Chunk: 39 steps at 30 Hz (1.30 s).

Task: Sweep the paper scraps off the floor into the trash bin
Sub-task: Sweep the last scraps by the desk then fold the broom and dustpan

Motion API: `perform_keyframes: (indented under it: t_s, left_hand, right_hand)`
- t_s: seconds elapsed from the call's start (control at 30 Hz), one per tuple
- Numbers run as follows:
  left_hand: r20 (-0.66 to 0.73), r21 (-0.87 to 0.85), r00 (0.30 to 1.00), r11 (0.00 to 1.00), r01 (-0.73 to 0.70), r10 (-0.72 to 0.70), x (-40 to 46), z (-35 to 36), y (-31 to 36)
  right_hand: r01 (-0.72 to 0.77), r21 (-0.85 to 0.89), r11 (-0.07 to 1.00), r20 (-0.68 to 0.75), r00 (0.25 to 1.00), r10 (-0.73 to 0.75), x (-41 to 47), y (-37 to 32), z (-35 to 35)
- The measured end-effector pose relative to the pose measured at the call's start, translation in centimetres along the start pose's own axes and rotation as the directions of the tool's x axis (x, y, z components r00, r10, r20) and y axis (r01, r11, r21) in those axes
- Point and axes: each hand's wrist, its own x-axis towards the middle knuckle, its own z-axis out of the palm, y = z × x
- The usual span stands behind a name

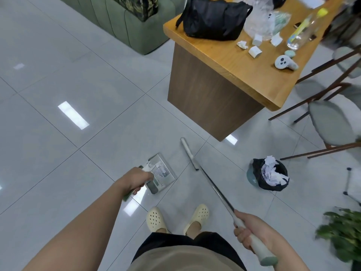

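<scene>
Paper scraps (161,170), white and crumpled, are lying in the tray of a flat, pale green dustpan (163,174), which is tilting just above the glossy grey tiled floor (58,79). The left hand (136,179) is curling its fingers round the dustpan's dark green handle, so the scraps are sitting just beyond this grip, toward the table. The right hand (249,229) is wrapping round the pale rubbery grip of a long broom handle (213,187); its slim metal shaft is slanting forward and away from the person, ending in a whitish cylindrical section; the brush head is not visible. The trash bin (268,175), round and lined with a black plastic bag, is standing on the floor to the right of the shaft, well apart from the dustpan, and is holding a heap of crumpled white paper. Open tile is lying between dustpan and bin, crossed only by the shaft. Two cream perforated clogs (156,220) are standing on the floor between the arms. Beyond, a wooden table (224,61) with a thick, rounded edge is carrying a black fabric bag (213,18), more paper bits, a clear bottle (304,30) and a white controller (285,62). Thin-legged chairs (330,122) are crowding the right side.
</scene>
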Motion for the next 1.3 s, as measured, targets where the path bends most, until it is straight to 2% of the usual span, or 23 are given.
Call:
perform_keyframes:
  t_s: [0.2, 0.27, 0.33, 0.43, 0.57, 0.67, 0.73, 0.83, 0.9, 1.0, 1.07, 1.2, 1.3]
  left_hand:
    - [0.104, 0.212, 0.991, 0.971, -0.108, 0.087, -3.5, 4.3, 2.4]
    - [0.100, 0.213, 0.989, 0.969, -0.127, 0.107, -3.9, 5.7, 3.7]
    - [0.091, 0.143, 0.991, 0.983, -0.115, 0.103, -4.0, 7.4, 5.2]
    - [0.184, 0.020, 0.983, 0.999, -0.031, 0.027, -4.2, 11.0, 7.9]
    - [0.397, -0.046, 0.913, 0.991, 0.122, -0.094, -4.9, 17.0, 10.0]
    - [0.503, -0.031, 0.842, 0.969, 0.244, -0.196, -5.4, 21.8, 10.1]
    - [0.531, 0.067, 0.801, 0.956, 0.287, -0.278, -5.5, 25.1, 9.6]
    - [0.517, 0.194, 0.772, 0.929, 0.316, -0.370, -5.3, 29.8, 8.4]
    - [0.482, 0.232, 0.784, 0.920, 0.317, -0.392, -5.3, 32.2, 8.0]
    - [0.444, 0.221, 0.821, 0.932, 0.287, -0.358, -5.2, 34.7, 8.8]
    - [0.433, 0.164, 0.821, 0.928, 0.335, -0.373, -5.4, 36.2, 9.5]
    - [0.407, 0.200, 0.837, 0.929, 0.311, -0.367, -5.7, 38.5, 10.3]
    - [0.392, 0.225, 0.857, 0.938, 0.262, -0.334, -5.7, 40.8, 10.8]
  right_hand:
    - [0.149, -0.001, 0.989, -0.079, 0.986, -0.149, 1.1, -2.2, -1.4]
    - [0.193, -0.028, 0.981, -0.104, 0.975, -0.194, 1.3, -2.8, -2.7]
    - [0.236, -0.076, 0.969, -0.125, 0.962, -0.244, 1.5, -3.1, -4.6]
    - [0.267, 0.003, 0.964, -0.120, 0.957, -0.264, 1.6, -2.6, -7.9]
    - [0.285, 0.048, 0.957, -0.088, 0.956, -0.280, 0.2, -0.9, -12.9]
    - [0.311, -0.012, 0.950, -0.089, 0.946, -0.311, -1.4, 0.9, -17.9]
    - [0.307, -0.030, 0.951, -0.089, 0.947, -0.309, -1.9, 2.1, -21.4]
    - [0.290, 0.010, 0.957, -0.074, 0.954, -0.289, -1.5, 3.4, -25.5]
    - [0.289, 0.001, 0.957, -0.064, 0.955, -0.288, -0.4, 4.0, -27.7]
    - [0.293, -0.083, 0.953, -0.066, 0.952, -0.298, 0.7, 5.2, -30.7]
    - [0.269, -0.081, 0.960, -0.081, 0.958, -0.275, 1.2, 6.9, -33.1]
    - [0.166, 0.206, 0.964, -0.094, 0.984, -0.150, 1.9, 12.6, -36.8]
    - [0.226, 0.287, 0.931, -0.157, 0.970, -0.187, 3.0, 14.7, -36.9]
